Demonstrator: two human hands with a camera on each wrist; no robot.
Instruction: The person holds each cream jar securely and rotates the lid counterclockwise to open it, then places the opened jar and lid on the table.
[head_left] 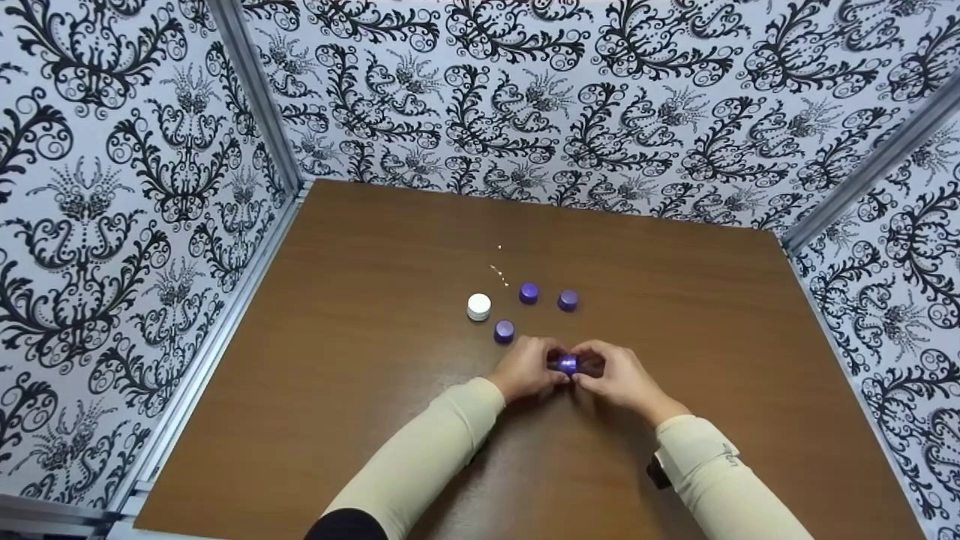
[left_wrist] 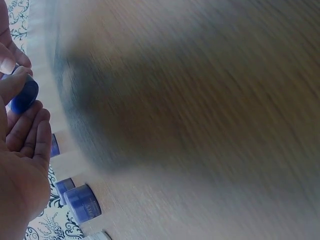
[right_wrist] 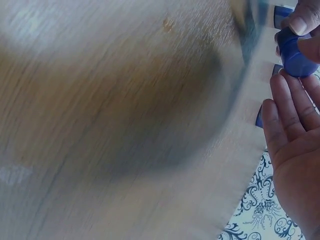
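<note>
- Left hand (head_left: 525,369) and right hand (head_left: 616,375) both pinch one small purple jar (head_left: 568,364).
- Likely light, rigid, glossy-slick: grip lid and base sidewalls.

Purple jar (head_left: 568,364) mostly hidden from me between both hands; both wrist views motion-blurred across the table (left_wrist: 200,125); tiny specks (head_left: 500,274) too small to identify.

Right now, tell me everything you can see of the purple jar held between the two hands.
The held jar is small, round, glossy purple, likely plastic, with a bright glare spot. Both hands hold it just above the brown table: the left hand and right hand pinch it from opposite sides. In the left wrist view it looks tilted. Whether its lid is on, I cannot tell.
</note>
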